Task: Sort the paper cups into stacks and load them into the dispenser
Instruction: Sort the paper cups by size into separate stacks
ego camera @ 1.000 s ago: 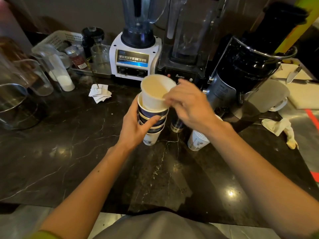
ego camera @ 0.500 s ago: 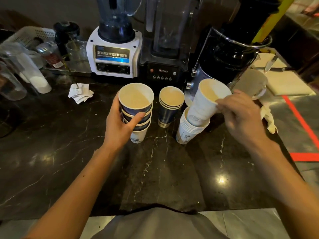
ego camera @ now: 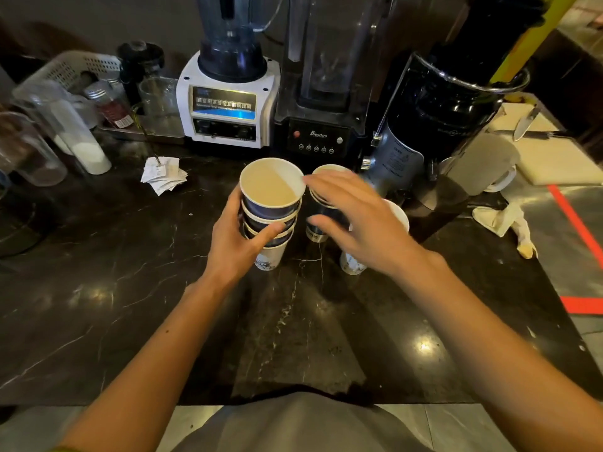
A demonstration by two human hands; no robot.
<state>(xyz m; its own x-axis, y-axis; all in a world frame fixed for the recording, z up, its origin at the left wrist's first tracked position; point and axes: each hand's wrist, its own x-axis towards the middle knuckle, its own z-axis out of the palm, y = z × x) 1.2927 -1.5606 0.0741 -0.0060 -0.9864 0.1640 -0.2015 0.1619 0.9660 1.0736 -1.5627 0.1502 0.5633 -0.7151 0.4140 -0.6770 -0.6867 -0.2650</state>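
Our left hand is wrapped around a mixed stack of nested paper cups, thumb across the front and fingers behind, holding it just above the black marble counter. The stack shows dark blue cups above and a white printed cup at the bottom, its top mouth open toward us. Our right hand holds nothing; its fingers are spread wide and blurred, reaching toward the rim of the top blue cup.

Just to the right stands a blue stack on the counter, partly hidden behind the right hand, and beside that a white stack, mostly covered by the wrist. We see no dispenser that we can identify.

We judge these cups to be very light and thin-walled, stiff at the rolled rim but easily crushed at the side. Nested cups may cling, so the best hold looks like a pinch at the rim of the top cup while the left hand steadies those below. Squeezing mid-wall would risk denting them.

Behind the cups stand a white blender, a black blender and a dark juicer; crumpled receipts lie to the left.
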